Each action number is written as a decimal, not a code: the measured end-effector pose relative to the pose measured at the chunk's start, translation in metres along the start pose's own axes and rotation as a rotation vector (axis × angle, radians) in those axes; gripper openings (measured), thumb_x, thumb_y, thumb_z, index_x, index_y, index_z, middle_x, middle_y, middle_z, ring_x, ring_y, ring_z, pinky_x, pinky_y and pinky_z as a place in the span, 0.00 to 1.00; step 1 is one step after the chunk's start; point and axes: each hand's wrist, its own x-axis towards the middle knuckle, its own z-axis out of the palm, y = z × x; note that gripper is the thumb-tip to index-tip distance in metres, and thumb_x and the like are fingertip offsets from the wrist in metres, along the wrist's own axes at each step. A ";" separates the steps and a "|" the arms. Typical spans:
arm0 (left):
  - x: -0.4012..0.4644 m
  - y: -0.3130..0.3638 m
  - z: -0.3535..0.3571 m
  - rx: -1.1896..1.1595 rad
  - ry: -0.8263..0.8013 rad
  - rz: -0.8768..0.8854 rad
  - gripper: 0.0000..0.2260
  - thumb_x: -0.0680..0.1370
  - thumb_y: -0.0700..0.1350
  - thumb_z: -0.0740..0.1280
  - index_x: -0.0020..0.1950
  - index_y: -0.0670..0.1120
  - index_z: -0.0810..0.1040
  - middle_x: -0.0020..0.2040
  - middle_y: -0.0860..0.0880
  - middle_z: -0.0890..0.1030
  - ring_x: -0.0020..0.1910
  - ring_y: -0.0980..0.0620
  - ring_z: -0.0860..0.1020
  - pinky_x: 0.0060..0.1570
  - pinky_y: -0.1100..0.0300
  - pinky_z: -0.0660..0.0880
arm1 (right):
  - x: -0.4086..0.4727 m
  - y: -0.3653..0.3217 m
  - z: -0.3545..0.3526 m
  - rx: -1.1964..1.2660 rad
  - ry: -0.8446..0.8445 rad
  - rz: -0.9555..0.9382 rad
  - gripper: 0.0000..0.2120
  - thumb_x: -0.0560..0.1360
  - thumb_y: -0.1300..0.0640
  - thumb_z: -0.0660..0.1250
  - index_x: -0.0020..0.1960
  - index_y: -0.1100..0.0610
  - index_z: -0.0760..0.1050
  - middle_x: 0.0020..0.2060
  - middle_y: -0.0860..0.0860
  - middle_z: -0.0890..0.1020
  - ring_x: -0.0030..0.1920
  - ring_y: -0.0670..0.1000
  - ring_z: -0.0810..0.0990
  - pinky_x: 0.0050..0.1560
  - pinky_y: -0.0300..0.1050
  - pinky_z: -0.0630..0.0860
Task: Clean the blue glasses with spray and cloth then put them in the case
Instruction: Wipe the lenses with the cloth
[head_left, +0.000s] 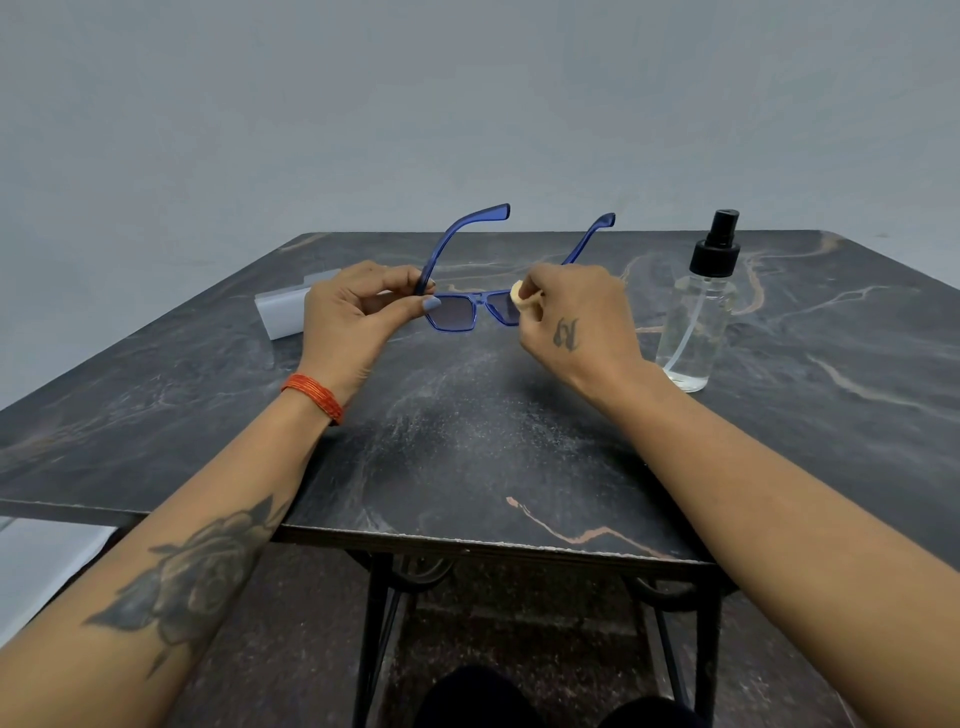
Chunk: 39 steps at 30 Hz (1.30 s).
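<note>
The blue glasses (457, 312) are held above the dark marble table (467, 441), arms unfolded and pointing away from me. My left hand (358, 317) pinches the frame's left corner by the hinge. My right hand (576, 322) presses a small cream cloth (517, 293) against the right lens, which it partly hides. The clear spray bottle (698, 322) with a black pump stands upright just right of my right hand. A pale grey case (283, 312) lies behind my left hand, mostly hidden, so I cannot tell whether it is open.
The table's near edge (467, 543) runs across below my forearms, with black metal legs (379, 623) underneath. A plain grey wall (467, 104) rises behind the far edge.
</note>
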 end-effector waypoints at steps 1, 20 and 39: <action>0.000 0.000 0.000 0.004 -0.001 0.002 0.12 0.69 0.38 0.73 0.51 0.45 0.80 0.41 0.53 0.79 0.45 0.50 0.80 0.53 0.55 0.78 | 0.000 0.001 0.001 -0.010 -0.009 -0.015 0.08 0.73 0.61 0.60 0.47 0.62 0.78 0.40 0.58 0.82 0.42 0.58 0.77 0.42 0.48 0.73; 0.001 -0.003 -0.001 -0.006 0.024 -0.009 0.10 0.69 0.38 0.73 0.48 0.46 0.81 0.42 0.49 0.80 0.46 0.45 0.80 0.53 0.50 0.78 | 0.000 -0.004 -0.003 0.227 -0.030 0.145 0.11 0.67 0.63 0.61 0.41 0.56 0.82 0.34 0.51 0.82 0.37 0.51 0.77 0.36 0.41 0.71; 0.000 0.001 0.001 0.021 0.024 -0.005 0.12 0.68 0.37 0.73 0.50 0.44 0.80 0.41 0.53 0.80 0.44 0.55 0.79 0.52 0.59 0.78 | 0.001 0.000 0.005 0.246 -0.026 0.030 0.11 0.73 0.62 0.65 0.53 0.55 0.81 0.47 0.52 0.85 0.46 0.51 0.81 0.46 0.35 0.72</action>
